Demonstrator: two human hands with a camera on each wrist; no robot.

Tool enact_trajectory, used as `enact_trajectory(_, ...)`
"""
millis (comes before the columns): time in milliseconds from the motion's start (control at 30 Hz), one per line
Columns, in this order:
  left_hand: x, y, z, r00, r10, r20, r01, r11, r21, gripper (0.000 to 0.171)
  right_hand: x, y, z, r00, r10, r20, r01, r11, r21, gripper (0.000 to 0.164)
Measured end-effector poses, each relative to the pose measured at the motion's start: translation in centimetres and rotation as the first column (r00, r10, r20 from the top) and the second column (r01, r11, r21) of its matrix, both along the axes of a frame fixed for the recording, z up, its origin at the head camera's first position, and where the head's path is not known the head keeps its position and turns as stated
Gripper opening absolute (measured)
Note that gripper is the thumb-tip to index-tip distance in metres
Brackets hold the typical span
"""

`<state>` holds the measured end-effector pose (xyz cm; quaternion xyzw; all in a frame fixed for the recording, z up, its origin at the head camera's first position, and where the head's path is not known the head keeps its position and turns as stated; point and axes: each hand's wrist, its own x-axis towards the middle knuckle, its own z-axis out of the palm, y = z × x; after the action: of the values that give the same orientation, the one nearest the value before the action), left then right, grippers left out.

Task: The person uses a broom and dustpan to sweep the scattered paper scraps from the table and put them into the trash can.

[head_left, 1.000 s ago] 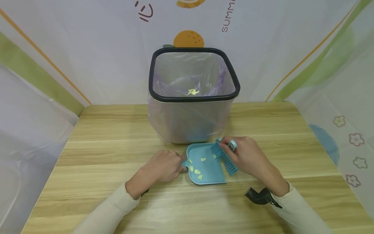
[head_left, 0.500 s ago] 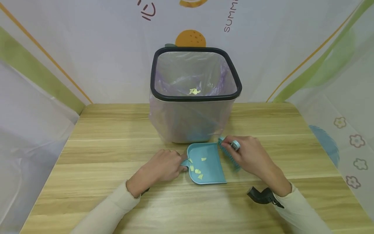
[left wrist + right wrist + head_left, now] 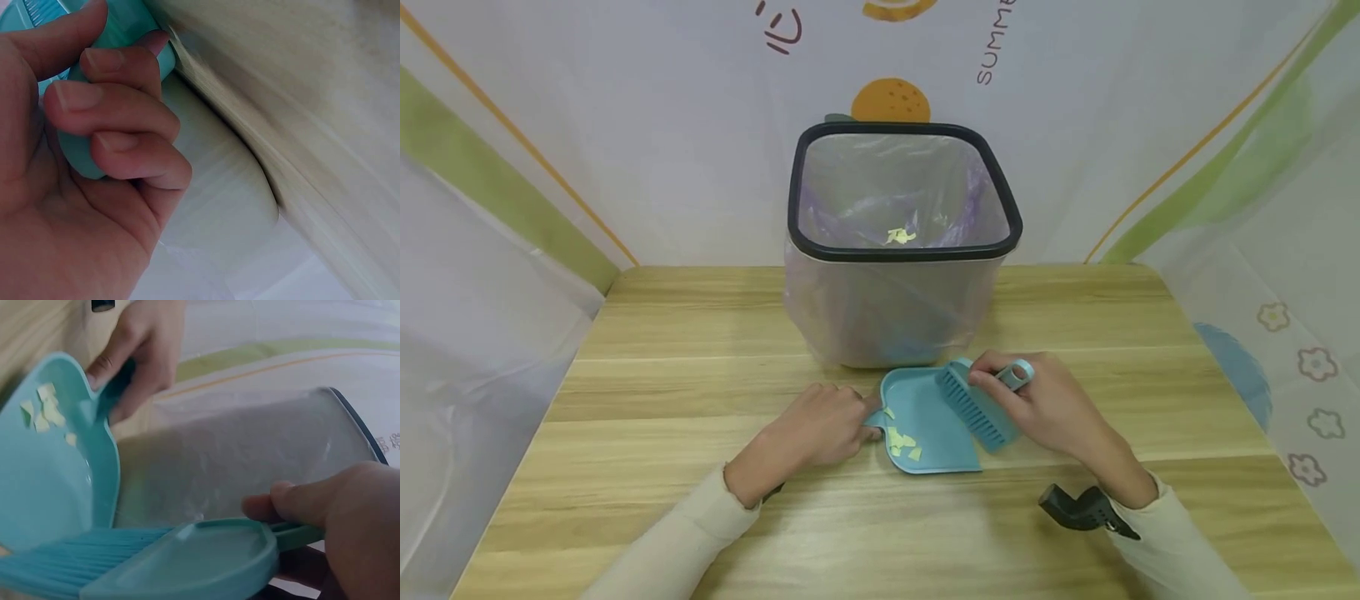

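Observation:
A blue dustpan (image 3: 928,417) lies flat on the table, its handle gripped by my left hand (image 3: 816,427). In the left wrist view the fingers (image 3: 112,100) curl round that handle. Several yellow paper scraps (image 3: 901,443) lie in the pan near the handle end, also seen in the right wrist view. My right hand (image 3: 1037,400) grips the handle of a matching blue hand brush (image 3: 973,408). The bristles (image 3: 75,556) hang over the pan's open right edge; whether they touch its floor I cannot tell.
Just behind the dustpan stands a waste bin (image 3: 895,308) with a black rim (image 3: 906,253) and a clear liner. Yellow scraps (image 3: 900,237) lie inside it. Behind and beside the wooden table (image 3: 700,333) hangs a printed white curtain (image 3: 700,150).
The brush has lifted off the pan's right edge, then come back leftward over it. Scraps in the middle of the pan have shifted toward the handle end. My left hand stays in place.

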<state>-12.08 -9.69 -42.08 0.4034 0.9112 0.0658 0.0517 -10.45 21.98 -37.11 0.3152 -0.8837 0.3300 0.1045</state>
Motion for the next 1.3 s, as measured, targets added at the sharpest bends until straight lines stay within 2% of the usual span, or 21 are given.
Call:
enact_trajectory(233, -0.1, 0.1, 0.2, 1.000, -0.003, 0.006, 0.003, 1.000, 0.004, 0.024, -0.2, 1.2, 0.9, 0.993, -0.106, -0.051, 0.108, 0.993, 0.053, 0.008)
enact_trajectory(467, -0.4, 0.0, -0.1, 0.998, -0.013, 0.064, 0.009, 0.998, 0.068, 0.021, -0.7, 2.7, 1.0, 0.969, -0.226, -0.100, 0.234, 0.969, 0.082, 0.008)
enact_trajectory(700, -0.4, 0.1, -0.2, 0.993, -0.034, 0.115, 0.020, 0.992, 0.125, 0.019, -1.1, 3.3, 0.4, 0.957, -0.264, -0.122, 0.276, 0.956, 0.095, 0.011)
enact_trajectory(867, -0.4, 0.0, 0.1, 0.992, -0.078, 0.095, 0.062, 0.986, 0.155, 0.020, -1.2, 3.4, 0.1, 0.953, -0.279, -0.116, 0.290, 0.953, 0.089, 0.012)
enact_trajectory(1033, 0.0, 0.0, 1.3, 0.992, -0.111, 0.058, 0.099, 0.979, 0.177, 0.021, -1.3, 3.6, 0.1, 0.953, -0.282, -0.111, 0.292, 0.951, 0.098, 0.013)
enact_trajectory(1200, 0.6, -0.4, 3.5, 0.988, -0.153, 0.014, 0.146, 0.964, 0.220, 0.021, -1.3, 3.6, 0.0, 0.953, -0.280, -0.111, 0.291, 0.952, 0.097, 0.013)
enact_trajectory(1300, 0.9, -0.7, 4.9, 0.981, -0.189, -0.049, 0.196, 0.945, 0.261, 0.019, -1.3, 3.7, -0.1, 0.953, -0.278, -0.116, 0.290, 0.952, 0.098, 0.013)
